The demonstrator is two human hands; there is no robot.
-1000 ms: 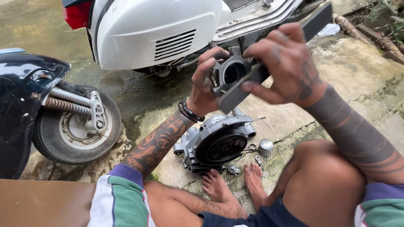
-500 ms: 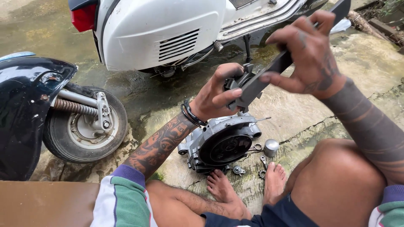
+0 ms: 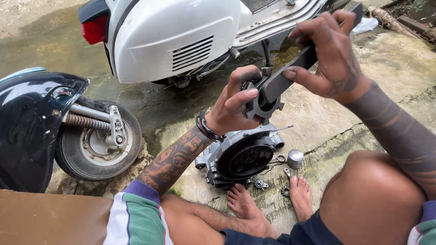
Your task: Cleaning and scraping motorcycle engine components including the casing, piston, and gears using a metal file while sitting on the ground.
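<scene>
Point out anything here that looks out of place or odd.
Small loose parts, among them a metal cylinder, lie scattered on the wet concrete beside the engine casing, close to bare feet. The left hand and right hand hold a metal part and flat bar.

We note open concrete at 3 o'clock of the engine casing point(image 3: 243, 156), past a small metal cylinder point(image 3: 295, 158) and loose small parts point(image 3: 272, 174) lying just beside it. At 12 o'clock the white scooter point(image 3: 177, 38) blocks passage; at 9 o'clock the black scooter's wheel point(image 3: 97, 143) stands near. Our bare feet point(image 3: 272, 202) close off 6 o'clock.
</scene>
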